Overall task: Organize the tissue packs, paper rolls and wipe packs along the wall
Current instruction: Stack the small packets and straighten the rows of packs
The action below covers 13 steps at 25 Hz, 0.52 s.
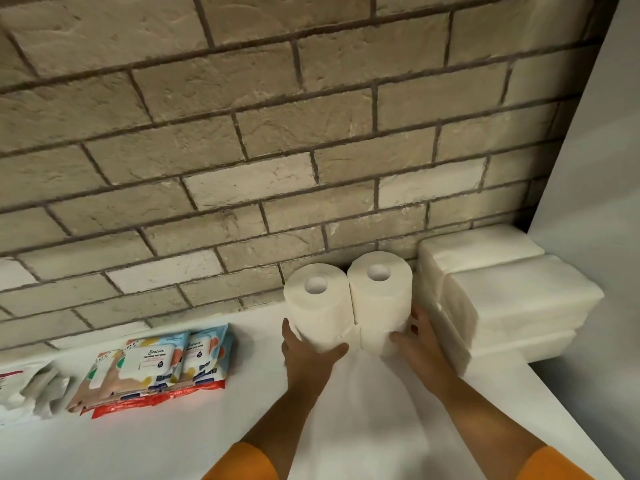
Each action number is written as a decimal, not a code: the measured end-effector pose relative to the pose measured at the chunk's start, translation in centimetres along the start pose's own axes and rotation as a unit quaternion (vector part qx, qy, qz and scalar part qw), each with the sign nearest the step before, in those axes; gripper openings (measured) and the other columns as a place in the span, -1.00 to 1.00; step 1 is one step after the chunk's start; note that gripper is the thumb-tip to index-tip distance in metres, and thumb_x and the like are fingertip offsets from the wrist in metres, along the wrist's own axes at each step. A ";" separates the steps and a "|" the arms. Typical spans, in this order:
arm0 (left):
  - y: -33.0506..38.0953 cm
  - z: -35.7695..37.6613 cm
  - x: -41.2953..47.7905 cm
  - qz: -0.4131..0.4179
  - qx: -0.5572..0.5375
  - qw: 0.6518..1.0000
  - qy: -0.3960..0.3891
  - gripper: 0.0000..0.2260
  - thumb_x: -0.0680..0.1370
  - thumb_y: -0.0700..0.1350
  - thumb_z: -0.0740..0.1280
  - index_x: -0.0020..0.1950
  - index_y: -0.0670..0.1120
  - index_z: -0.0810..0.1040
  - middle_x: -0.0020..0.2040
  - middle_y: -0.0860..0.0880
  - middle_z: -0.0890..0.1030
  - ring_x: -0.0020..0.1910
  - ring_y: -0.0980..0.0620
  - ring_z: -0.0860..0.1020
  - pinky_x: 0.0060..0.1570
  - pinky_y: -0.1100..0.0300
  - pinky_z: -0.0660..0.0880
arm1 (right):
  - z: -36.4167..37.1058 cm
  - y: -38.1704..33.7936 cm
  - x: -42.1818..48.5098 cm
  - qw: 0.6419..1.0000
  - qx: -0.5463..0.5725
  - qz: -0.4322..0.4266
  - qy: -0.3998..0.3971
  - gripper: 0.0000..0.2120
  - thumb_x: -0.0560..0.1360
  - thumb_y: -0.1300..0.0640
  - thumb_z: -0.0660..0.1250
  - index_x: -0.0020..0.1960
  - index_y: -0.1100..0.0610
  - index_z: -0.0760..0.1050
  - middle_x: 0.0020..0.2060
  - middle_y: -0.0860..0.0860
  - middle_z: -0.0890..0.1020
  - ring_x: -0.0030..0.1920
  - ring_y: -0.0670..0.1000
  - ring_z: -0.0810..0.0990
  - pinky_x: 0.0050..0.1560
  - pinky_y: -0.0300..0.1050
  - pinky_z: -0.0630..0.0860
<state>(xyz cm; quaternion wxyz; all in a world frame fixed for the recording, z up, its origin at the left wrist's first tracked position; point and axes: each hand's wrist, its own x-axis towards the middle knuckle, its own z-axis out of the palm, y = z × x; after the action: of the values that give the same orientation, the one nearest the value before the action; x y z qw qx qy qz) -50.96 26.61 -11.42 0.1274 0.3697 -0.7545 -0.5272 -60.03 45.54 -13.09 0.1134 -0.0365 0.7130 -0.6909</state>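
left paper roll [317, 306] gripped by left hand [304, 355], right paper roll [379, 292] by right hand [420, 344], upright at wall [242, 150] | tissue packs [512, 299] crowded against right hand | wipe packs [156, 365] laid well left

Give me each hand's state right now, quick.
The left hand grips the left paper roll.
The right hand grips the right paper roll.
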 end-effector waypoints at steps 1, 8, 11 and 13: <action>-0.1 0.0 0.2 0.004 0.000 1.000 0.001 0.23 0.12 0.16 0.68 0.60 0.10 -0.02 0.54 -0.08 0.26 0.51 -0.19 0.28 0.46 -0.25 0.30 | 0.1 -0.2 0.3 1.000 -0.004 -0.012 -0.015 -0.32 0.41 0.43 0.40 0.40 -0.07 0.40 0.21 -0.11 0.62 0.24 -0.07 0.58 0.11 -0.11 0.56; -1.4 -0.9 1.6 0.055 0.002 0.997 0.058 -0.01 0.13 0.19 0.67 0.43 0.14 0.22 0.38 0.05 0.46 0.38 -0.06 0.45 0.35 -0.21 0.47 | 2.2 0.2 0.7 0.995 -0.028 -0.019 -0.090 -0.15 0.34 0.32 0.62 0.42 -0.20 0.30 0.29 -0.18 0.54 0.34 -0.01 0.52 0.34 0.13 0.53; -2.3 -1.6 2.0 0.057 0.021 0.996 0.066 -0.03 0.15 0.23 0.65 0.43 0.18 0.20 0.39 0.08 0.45 0.38 -0.06 0.45 0.36 -0.20 0.46 | 3.5 0.3 0.7 0.995 -0.028 -0.017 -0.097 -0.08 0.20 0.04 0.71 0.42 -0.23 0.30 0.29 -0.20 0.53 0.33 -0.04 0.52 0.34 0.14 0.53; -2.7 -2.0 2.5 0.055 0.040 0.996 0.062 -0.05 0.16 0.28 0.62 0.42 0.19 0.21 0.37 0.09 0.46 0.35 -0.05 0.48 0.35 -0.17 0.48 | 4.2 0.4 0.8 0.995 -0.033 -0.020 -0.092 -0.02 0.11 -0.10 0.71 0.41 -0.25 0.31 0.30 -0.21 0.52 0.33 -0.05 0.52 0.34 0.15 0.53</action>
<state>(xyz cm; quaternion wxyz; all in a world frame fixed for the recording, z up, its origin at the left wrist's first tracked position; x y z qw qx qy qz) -50.41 23.01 -13.51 0.1877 0.3642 -0.7848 -0.4649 -59.90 41.31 -13.64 0.1637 -0.1176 0.7211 -0.6628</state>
